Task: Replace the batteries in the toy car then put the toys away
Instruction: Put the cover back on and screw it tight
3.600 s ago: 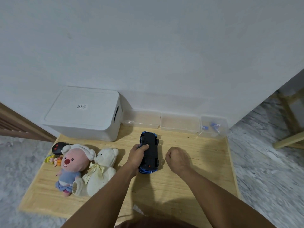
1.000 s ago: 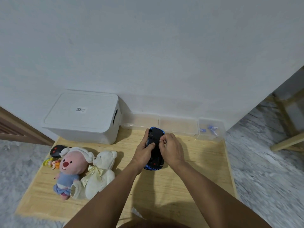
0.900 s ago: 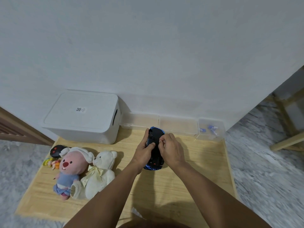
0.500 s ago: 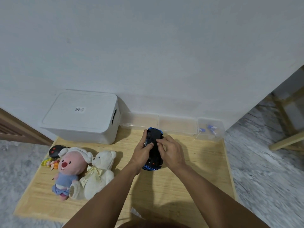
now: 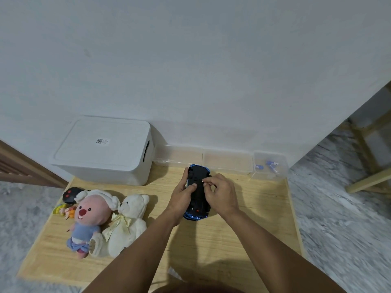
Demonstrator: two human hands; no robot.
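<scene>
The blue toy car (image 5: 197, 194) is upside down over the middle of the wooden table (image 5: 254, 218), its black underside facing up. My left hand (image 5: 182, 194) grips its left side, thumb on the underside. My right hand (image 5: 220, 194) rests on its right side with fingertips pinched on the middle of the underside; what they pinch is too small to tell. A small clear box (image 5: 269, 166) at the back right holds blue batteries (image 5: 271, 164). A pink plush (image 5: 90, 216), a white teddy bear (image 5: 127, 223), a black remote (image 5: 70, 194) and a small doll (image 5: 64, 210) lie at the left.
A white lidded storage bin (image 5: 103, 149) stands at the back left against the wall. Two clear trays (image 5: 203, 158) line the back edge. The table stands low on a grey marbled floor; a wooden stool leg (image 5: 368, 180) is at the right.
The car was lifted and tilted nearer the trays between the earliest frame and a second ago. My right hand came onto its underside, and its fingers have shifted slightly along it.
</scene>
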